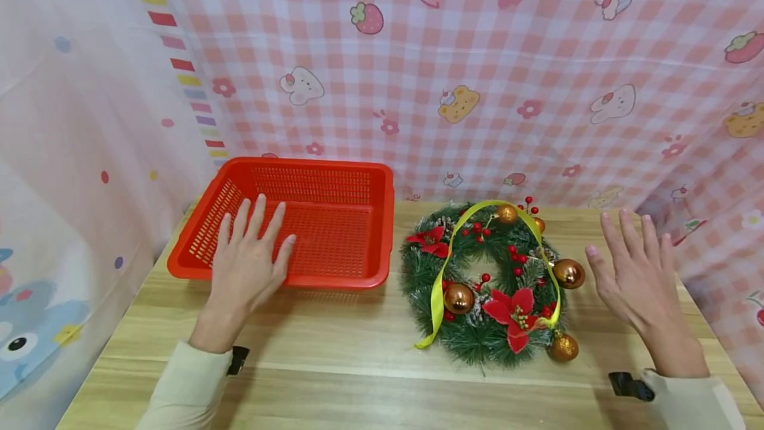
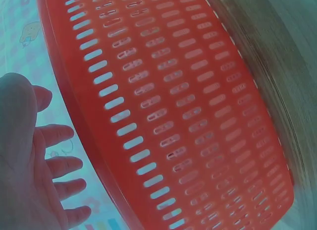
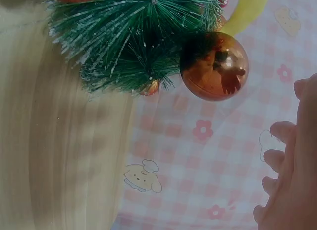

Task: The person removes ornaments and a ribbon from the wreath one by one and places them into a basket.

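Note:
My left hand hovers at the near left part of a red plastic basket, palm down with its fingers straight and spread. The basket's slotted side wall fills most of the left wrist view, and nothing lies inside it. To the right of the basket lies a green Christmas wreath with red poinsettias, red berries and copper baubles. A yellow ribbon loops over it. My right hand is held to the right of the wreath, fingers spread and holding nothing, near a shiny copper bauble.
The wooden table carries the basket and wreath. Behind it hangs a pink checked cloth with cartoon prints, and a white printed curtain hangs at the left. Dark wrist straps sit at both cuffs.

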`<state>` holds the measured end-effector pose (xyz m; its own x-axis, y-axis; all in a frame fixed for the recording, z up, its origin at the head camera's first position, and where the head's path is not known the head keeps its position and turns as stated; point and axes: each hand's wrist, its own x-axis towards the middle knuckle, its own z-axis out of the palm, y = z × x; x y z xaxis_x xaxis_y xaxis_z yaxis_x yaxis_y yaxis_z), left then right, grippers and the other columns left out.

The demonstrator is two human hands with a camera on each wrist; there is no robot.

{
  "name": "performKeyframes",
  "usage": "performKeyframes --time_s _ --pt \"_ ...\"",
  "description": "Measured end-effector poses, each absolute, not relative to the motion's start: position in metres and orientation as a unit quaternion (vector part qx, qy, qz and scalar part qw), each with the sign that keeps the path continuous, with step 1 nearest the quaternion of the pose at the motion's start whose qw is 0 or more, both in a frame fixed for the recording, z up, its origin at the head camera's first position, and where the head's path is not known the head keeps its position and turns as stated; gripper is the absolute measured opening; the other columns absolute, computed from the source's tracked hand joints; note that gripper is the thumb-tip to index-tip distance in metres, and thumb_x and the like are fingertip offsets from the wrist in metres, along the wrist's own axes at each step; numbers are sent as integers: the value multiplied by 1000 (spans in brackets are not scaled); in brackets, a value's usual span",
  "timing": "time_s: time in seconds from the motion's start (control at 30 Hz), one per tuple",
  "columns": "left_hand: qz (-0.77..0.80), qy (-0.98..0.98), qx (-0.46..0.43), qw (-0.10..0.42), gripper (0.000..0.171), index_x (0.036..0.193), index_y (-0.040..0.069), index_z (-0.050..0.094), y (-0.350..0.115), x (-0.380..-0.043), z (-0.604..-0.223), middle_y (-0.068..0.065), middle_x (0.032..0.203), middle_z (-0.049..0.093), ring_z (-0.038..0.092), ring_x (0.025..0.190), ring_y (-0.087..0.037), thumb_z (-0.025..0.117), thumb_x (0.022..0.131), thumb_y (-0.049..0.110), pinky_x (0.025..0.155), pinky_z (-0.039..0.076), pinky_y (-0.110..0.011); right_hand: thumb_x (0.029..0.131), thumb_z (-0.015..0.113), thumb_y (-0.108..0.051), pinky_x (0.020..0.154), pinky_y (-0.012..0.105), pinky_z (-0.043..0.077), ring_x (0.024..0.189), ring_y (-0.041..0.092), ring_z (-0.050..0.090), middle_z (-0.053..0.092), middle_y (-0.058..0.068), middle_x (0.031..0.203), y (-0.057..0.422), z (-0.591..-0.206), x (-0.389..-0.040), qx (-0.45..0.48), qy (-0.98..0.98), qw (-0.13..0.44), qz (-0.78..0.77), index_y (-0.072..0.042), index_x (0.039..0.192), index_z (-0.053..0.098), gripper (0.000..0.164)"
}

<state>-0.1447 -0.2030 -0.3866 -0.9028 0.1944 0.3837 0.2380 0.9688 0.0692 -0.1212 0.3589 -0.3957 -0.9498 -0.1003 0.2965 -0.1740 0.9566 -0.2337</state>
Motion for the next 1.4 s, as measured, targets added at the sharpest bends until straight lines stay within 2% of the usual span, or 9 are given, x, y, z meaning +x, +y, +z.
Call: performKeyframes --time_s 0.3,0.7,0.97,1.2,1.4 --pt "-57 -976 -114 179 59 152 11 39 -197 -143 -386 -21 157 32 24 146 -42 42 102 42 117 15 -61 107 28 -38 116 60 -14 151 39 -13 0 18 165 352 -399 -123 88 -977 144 131 -7 159 14 62" --pt "-63 -974 -126 178 60 152 11 40 -189 -139 -388 -20 157 33 23 146 -42 41 102 43 118 15 -60 107 30 -38 117 60 -11 151 39 -8 7 19 165 337 -400 -124 112 -976 141 125 -9 159 17 60" --pt "-70 -974 -133 172 59 152 11 41 -180 -138 -389 -19 158 33 24 146 -42 43 101 42 118 14 -59 106 38 -39 119 59 -7 152 41 1 21 24 161 319 -402 -122 146 -968 150 137 -8 156 28 60" --pt "-78 -973 -146 163 59 151 12 41 -165 -137 -393 -17 158 33 25 147 -39 44 101 42 119 14 -57 104 44 -39 120 56 -4 151 40 5 23 21 161 297 -402 -116 199 -956 158 144 -7 153 35 59" --pt "-93 -971 -159 155 58 152 13 41 -150 -136 -394 -16 158 35 26 147 -37 44 101 42 119 15 -56 103 49 -36 122 50 -3 153 32 4 21 13 164 274 -406 -109 261 -941 159 145 -14 156 32 60"
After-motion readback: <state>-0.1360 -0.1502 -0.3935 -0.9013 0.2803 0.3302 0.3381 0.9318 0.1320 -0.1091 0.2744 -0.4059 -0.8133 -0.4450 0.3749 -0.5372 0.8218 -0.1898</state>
